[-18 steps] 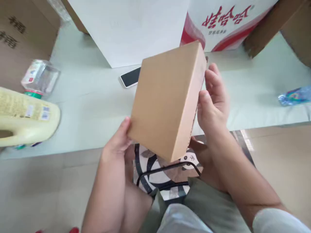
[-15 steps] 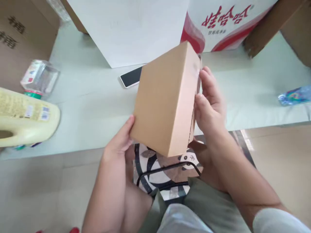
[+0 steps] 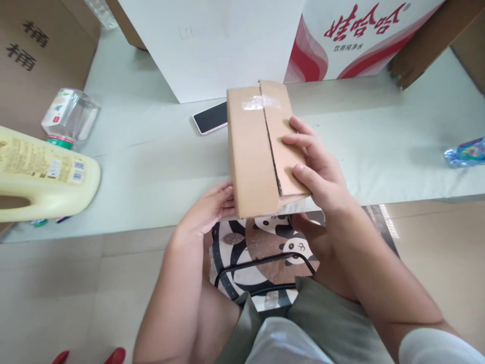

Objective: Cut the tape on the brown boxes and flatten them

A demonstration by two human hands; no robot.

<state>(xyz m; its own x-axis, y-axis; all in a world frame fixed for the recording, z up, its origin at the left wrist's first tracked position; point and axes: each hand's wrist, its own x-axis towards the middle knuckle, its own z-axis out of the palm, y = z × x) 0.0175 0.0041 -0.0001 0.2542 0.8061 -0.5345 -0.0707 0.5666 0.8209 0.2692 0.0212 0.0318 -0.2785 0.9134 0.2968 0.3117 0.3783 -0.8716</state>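
Note:
A small brown cardboard box [image 3: 252, 156] is held between my two hands near the table's front edge. Clear tape crosses the seam of its flap at the far end. My left hand [image 3: 212, 207] is against the box's lower left side, fingers curled and partly hidden behind it. On the right, my right hand [image 3: 318, 162] presses its fingertips and thumb on the flap, gripping that side. Behind the box lies a phone [image 3: 210, 119] with a dark screen, its right end covered by the box.
Large white cartons [image 3: 227, 45] with red print stand behind. A yellow jug [image 3: 56, 177] and a clear plastic bottle [image 3: 74, 119] lie at left, by a brown carton [image 3: 49, 76]. A blue-labelled bottle [image 3: 468, 151] lies at the right. Below the table edge is a panda-print stool [image 3: 246, 258].
The cardboard box has turned in my hands, so its taped seam now faces up towards me. My right fingers have spread onto the flap; the left hand has moved under the left side.

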